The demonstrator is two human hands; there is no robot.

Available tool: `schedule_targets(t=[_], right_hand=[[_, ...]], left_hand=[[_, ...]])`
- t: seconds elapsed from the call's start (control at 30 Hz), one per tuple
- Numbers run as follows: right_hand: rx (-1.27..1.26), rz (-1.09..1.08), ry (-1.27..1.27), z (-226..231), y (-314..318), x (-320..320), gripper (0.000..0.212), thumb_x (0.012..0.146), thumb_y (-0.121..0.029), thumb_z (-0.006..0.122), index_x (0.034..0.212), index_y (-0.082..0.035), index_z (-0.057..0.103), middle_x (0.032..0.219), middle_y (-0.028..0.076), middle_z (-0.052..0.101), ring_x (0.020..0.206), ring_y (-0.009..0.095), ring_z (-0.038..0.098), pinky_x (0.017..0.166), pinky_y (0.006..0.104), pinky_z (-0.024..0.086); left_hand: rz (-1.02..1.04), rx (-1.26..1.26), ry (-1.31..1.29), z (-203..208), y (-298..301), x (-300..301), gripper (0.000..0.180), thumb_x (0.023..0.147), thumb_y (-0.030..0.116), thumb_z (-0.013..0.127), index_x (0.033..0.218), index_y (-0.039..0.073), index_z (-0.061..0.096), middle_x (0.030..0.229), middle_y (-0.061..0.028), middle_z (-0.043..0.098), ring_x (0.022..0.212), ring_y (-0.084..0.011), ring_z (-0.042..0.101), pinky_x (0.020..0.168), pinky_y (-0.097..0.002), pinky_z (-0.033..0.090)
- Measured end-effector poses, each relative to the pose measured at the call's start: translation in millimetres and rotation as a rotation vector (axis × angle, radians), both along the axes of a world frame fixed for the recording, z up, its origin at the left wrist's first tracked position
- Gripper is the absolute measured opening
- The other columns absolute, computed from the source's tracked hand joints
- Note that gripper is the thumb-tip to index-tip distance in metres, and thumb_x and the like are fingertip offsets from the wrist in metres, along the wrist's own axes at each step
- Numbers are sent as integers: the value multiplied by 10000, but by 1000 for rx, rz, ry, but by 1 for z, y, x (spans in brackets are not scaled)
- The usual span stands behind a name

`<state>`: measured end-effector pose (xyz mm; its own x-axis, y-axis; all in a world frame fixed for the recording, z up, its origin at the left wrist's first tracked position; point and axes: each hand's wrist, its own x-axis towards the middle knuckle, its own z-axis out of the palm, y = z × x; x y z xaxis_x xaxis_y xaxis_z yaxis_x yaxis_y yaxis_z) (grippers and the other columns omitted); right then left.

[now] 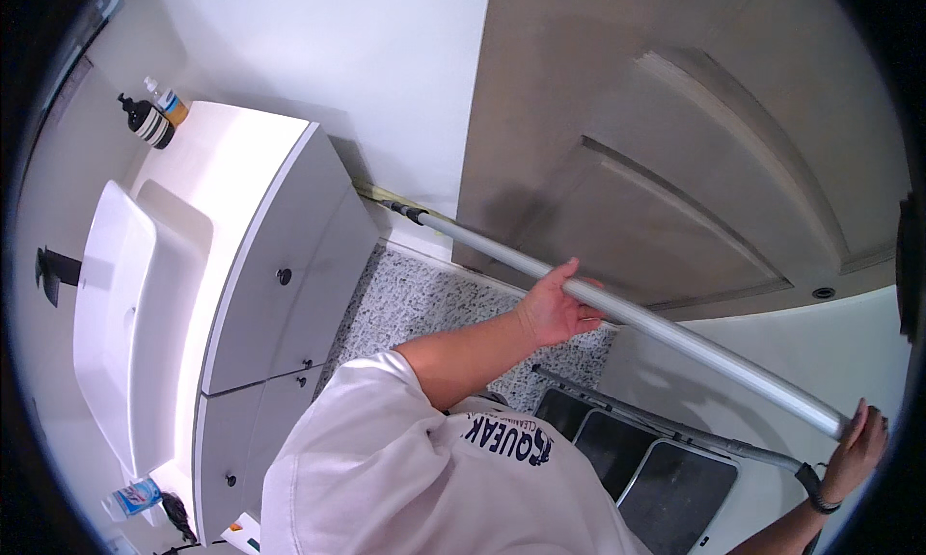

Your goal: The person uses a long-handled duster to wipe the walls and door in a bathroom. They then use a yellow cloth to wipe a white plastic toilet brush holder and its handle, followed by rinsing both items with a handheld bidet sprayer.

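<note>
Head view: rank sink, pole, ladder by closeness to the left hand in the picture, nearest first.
1. Pole: against the left hand.
2. Ladder: below the hand, toward the right.
3. Sink: far left, on the counter.

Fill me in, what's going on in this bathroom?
Someone in a white shirt has both hands on a long silver pole. The left hand is partway along it, the right hand at its near end. The far end points down toward the corner beside the white vanity cabinet; what's at its tip is too small to make out. A grey-brown door is behind the pole, and a step ladder is by the person's right arm.
</note>
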<state>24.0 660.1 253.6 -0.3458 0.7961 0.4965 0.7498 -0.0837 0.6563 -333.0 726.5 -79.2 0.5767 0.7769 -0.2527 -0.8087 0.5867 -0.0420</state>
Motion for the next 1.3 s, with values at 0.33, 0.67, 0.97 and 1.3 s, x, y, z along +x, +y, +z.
schedule_targets(t=[0.33,0.67,0.97,1.3], right_hand=[[-498,239,-106,-96,6,-156,346,647,-224,616,915,-24,525,821,124,504,798,286,499,744,433,358],[-951,-117,311,-85,11,-107,268,503,-102,635,755,-39,571,673,150,555,617,332,540,557,390,431],[-1325,-204,501,-165,-19,-78,407,565,-210,650,958,-153,560,685,137,592,654,315,580,592,389,478],[-1331,-148,487,-258,21,-70,450,598,-163,591,1042,-184,527,709,136,592,651,307,582,589,405,477]], left_hand=[[398,-552,351,-117,18,-39,404,805,401,484,957,28,443,832,-105,536,704,-227,543,619,-338,495],[62,-565,493,-112,1,17,208,797,171,452,933,18,413,836,-117,468,699,-246,525,585,-400,505],[-64,-725,654,-193,-35,22,103,728,135,461,739,40,424,664,-125,422,646,-267,504,524,-451,466],[-25,-666,796,-260,-9,-17,215,788,192,434,938,43,393,773,-108,452,696,-271,511,558,-449,469]])
